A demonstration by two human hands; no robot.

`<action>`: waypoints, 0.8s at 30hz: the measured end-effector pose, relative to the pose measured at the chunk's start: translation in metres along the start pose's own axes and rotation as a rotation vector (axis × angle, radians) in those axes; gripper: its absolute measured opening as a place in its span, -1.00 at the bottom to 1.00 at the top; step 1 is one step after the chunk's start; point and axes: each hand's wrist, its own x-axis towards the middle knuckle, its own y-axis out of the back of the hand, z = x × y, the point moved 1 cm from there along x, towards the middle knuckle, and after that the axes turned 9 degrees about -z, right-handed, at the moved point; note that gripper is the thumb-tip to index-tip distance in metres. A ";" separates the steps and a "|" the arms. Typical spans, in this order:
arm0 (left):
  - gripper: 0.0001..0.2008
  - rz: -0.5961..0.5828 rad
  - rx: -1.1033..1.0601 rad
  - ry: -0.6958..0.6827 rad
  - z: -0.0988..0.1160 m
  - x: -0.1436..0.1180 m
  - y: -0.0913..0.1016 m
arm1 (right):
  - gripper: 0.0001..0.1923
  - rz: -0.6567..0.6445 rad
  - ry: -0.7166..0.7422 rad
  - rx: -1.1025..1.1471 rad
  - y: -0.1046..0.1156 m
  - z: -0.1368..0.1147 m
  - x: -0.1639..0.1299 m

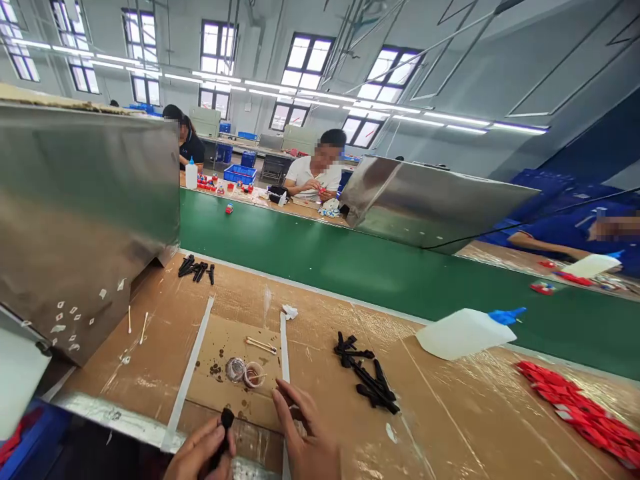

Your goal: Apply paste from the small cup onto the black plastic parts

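Note:
My left hand (pixel 200 453) is closed around a small black plastic part (pixel 227 419), its rounded end sticking up past the fingertips. The rest of that part is hidden by the fingers. To its right, my right hand (pixel 311 433) has thumb and forefinger stretched forward and apart, with nothing visible between them. Just beyond the hands, a small clear cup (pixel 254 375) with a stick leaning in it stands beside a second small round container (pixel 235 369). Both are on a stained cardboard sheet (pixel 210 340). Cotton swabs (pixel 261 345) lie behind the cups.
Black parts lie in a pile (pixel 370 377) at right and another (pixel 196 268) at the back left. A white bottle (pixel 465 333) lies on its side near red pieces (pixel 580 413). Beyond runs a green conveyor belt (pixel 310 247); a metal panel (pixel 90 220) stands left. Co-workers sit across.

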 end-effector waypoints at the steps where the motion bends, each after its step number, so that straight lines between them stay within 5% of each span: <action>1: -0.52 -0.008 -0.060 -0.015 -0.001 0.003 0.000 | -0.64 -0.034 -0.015 -0.013 -0.002 0.001 0.005; 8: -0.55 -0.007 -0.236 0.016 0.005 0.009 0.001 | -0.68 -0.084 0.025 -0.076 -0.012 0.004 0.017; 18: -0.62 0.012 -0.351 0.008 0.002 0.006 0.005 | -0.84 -0.066 0.404 -0.351 -0.018 -0.018 0.016; 24: -0.64 0.027 -0.369 0.012 0.008 0.005 -0.006 | -0.86 -0.001 0.387 -0.390 -0.012 -0.022 0.015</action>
